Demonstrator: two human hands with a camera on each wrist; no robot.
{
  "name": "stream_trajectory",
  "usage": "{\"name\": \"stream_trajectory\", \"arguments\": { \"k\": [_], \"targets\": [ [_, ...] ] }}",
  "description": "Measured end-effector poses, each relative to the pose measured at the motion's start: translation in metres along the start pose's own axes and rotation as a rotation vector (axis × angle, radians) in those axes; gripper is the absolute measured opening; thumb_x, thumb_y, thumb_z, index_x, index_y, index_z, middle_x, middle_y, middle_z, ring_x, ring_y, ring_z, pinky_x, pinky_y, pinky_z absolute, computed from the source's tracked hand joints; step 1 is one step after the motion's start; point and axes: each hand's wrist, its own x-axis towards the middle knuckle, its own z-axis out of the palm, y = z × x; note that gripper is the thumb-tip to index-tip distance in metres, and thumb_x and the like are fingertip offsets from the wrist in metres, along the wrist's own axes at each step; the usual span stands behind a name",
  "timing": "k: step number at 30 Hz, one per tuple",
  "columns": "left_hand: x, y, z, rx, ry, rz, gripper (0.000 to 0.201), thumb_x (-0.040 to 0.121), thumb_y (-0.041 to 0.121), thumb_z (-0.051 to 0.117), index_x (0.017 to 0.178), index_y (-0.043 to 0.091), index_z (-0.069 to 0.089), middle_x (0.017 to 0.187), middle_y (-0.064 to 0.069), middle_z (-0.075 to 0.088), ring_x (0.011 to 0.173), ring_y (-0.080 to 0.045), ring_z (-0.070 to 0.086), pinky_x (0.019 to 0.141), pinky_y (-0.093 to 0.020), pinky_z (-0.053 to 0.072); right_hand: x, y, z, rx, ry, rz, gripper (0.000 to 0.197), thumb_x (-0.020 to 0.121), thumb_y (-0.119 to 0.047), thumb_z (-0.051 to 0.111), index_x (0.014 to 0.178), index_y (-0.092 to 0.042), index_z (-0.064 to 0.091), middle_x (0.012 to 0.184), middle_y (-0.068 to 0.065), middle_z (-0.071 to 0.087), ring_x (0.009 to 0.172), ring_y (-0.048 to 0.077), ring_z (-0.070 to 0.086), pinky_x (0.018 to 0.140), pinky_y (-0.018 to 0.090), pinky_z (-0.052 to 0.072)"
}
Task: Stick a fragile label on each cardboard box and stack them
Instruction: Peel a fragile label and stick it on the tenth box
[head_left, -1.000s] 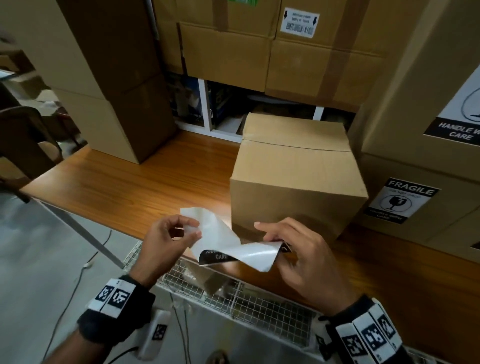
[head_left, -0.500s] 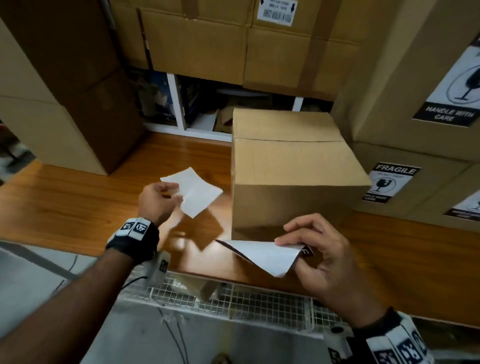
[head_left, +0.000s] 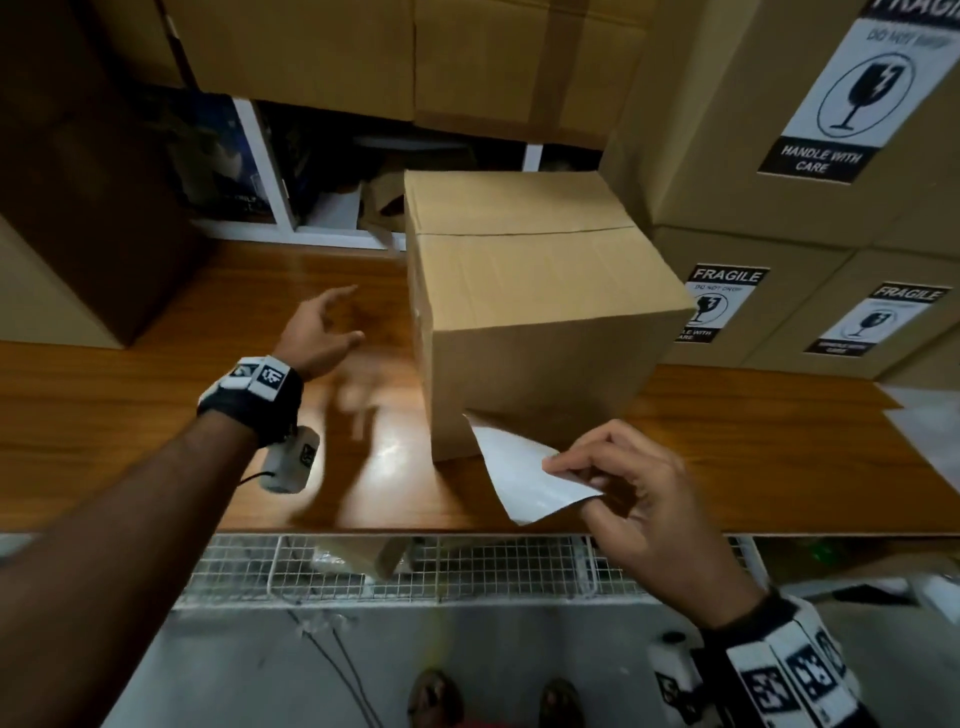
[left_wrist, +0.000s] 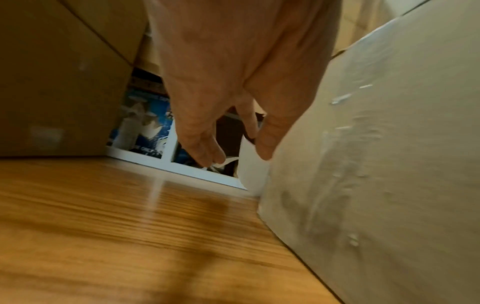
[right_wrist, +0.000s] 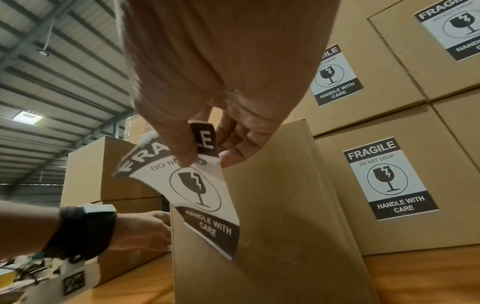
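A plain cardboard box (head_left: 530, 291) stands on the wooden table (head_left: 156, 415). My right hand (head_left: 571, 483) pinches a fragile label (head_left: 519, 467) by its top edge in front of the box's near face. Only the label's white back shows from the head. In the right wrist view the printed label (right_wrist: 197, 185) hangs from my right hand (right_wrist: 202, 162), its lower corner at the box (right_wrist: 272, 205). My left hand (head_left: 356, 312) is open beside the box's left side. In the left wrist view a white sheet (left_wrist: 252, 164) lies just beyond my left hand (left_wrist: 237, 156).
Labelled boxes (head_left: 810, 249) are stacked at the right against the plain box. Large brown boxes (head_left: 78, 208) stand at the left and more sit above a shelf behind. A wire basket (head_left: 415, 566) hangs below the table's front edge. Loose sheets (head_left: 924, 415) lie at the far right.
My left hand has let go of the white backing sheet and reached forward, open, along the box's left side. My right hand has carried the label to the box's near face.
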Motion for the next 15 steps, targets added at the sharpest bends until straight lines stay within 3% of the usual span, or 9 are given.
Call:
{"name": "stream_trajectory", "arguments": {
  "k": [3, 6, 8, 11, 13, 15],
  "targets": [
    [-0.042, 0.004, 0.016, -0.040, 0.152, 0.133, 0.039, 0.092, -0.002, 0.065, 0.119, 0.027, 0.060, 0.135, -0.004, 0.050, 0.114, -0.013, 0.058, 0.101, -0.038, 0.055, 0.001, 0.004, 0.000, -0.009, -0.007, 0.027, 0.031, 0.090, 0.000, 0.068, 0.109, -0.023, 0.076, 0.107, -0.017, 0.061, 0.107, 0.009, 0.061, 0.086, 0.019, 0.053],
    [-0.105, 0.016, 0.030, -0.136, 0.109, 0.334, 0.039, 0.086, -0.014, 0.059, 0.101, 0.022, 0.058, 0.112, 0.003, 0.059, 0.100, -0.007, 0.060, 0.090, -0.030, 0.057, 0.008, 0.010, 0.002, -0.110, 0.019, 0.012, 0.030, 0.092, -0.005, 0.068, 0.109, -0.028, 0.074, 0.104, -0.021, 0.060, 0.107, 0.004, 0.055, 0.084, 0.014, 0.044],
    [-0.142, 0.022, 0.037, -0.183, 0.017, 0.450, 0.037, 0.083, -0.013, 0.061, 0.101, 0.019, 0.059, 0.106, 0.006, 0.061, 0.101, -0.012, 0.062, 0.088, -0.033, 0.056, 0.014, 0.015, 0.003, -0.132, 0.003, 0.010, 0.027, 0.094, -0.008, 0.068, 0.110, -0.029, 0.073, 0.104, -0.021, 0.060, 0.106, 0.003, 0.053, 0.083, 0.017, 0.044],
    [-0.182, 0.042, 0.047, -0.182, -0.117, 0.560, 0.048, 0.079, 0.008, 0.078, 0.121, 0.021, 0.059, 0.117, 0.011, 0.062, 0.112, -0.019, 0.061, 0.091, -0.030, 0.052, 0.022, 0.020, 0.003, -0.049, -0.036, 0.008, 0.023, 0.096, -0.010, 0.066, 0.111, -0.026, 0.073, 0.105, -0.016, 0.061, 0.103, 0.006, 0.059, 0.082, 0.020, 0.051],
    [-0.195, 0.057, 0.059, -0.128, -0.172, 0.585, 0.069, 0.076, 0.029, 0.092, 0.134, 0.024, 0.055, 0.125, 0.010, 0.060, 0.116, -0.017, 0.059, 0.094, -0.025, 0.049, 0.026, 0.023, 0.002, -0.042, -0.048, -0.022, 0.022, 0.096, -0.010, 0.066, 0.111, -0.025, 0.073, 0.104, -0.014, 0.061, 0.099, 0.007, 0.060, 0.079, 0.019, 0.050],
    [-0.199, 0.071, 0.074, -0.055, -0.136, 0.593, 0.071, 0.076, 0.040, 0.090, 0.135, 0.026, 0.055, 0.124, 0.012, 0.060, 0.112, -0.010, 0.059, 0.091, -0.022, 0.050, 0.029, 0.027, 0.000, -0.045, -0.067, -0.037, 0.023, 0.096, -0.011, 0.065, 0.111, -0.027, 0.073, 0.104, -0.014, 0.060, 0.099, 0.006, 0.060, 0.080, 0.022, 0.053]
  ]
}}
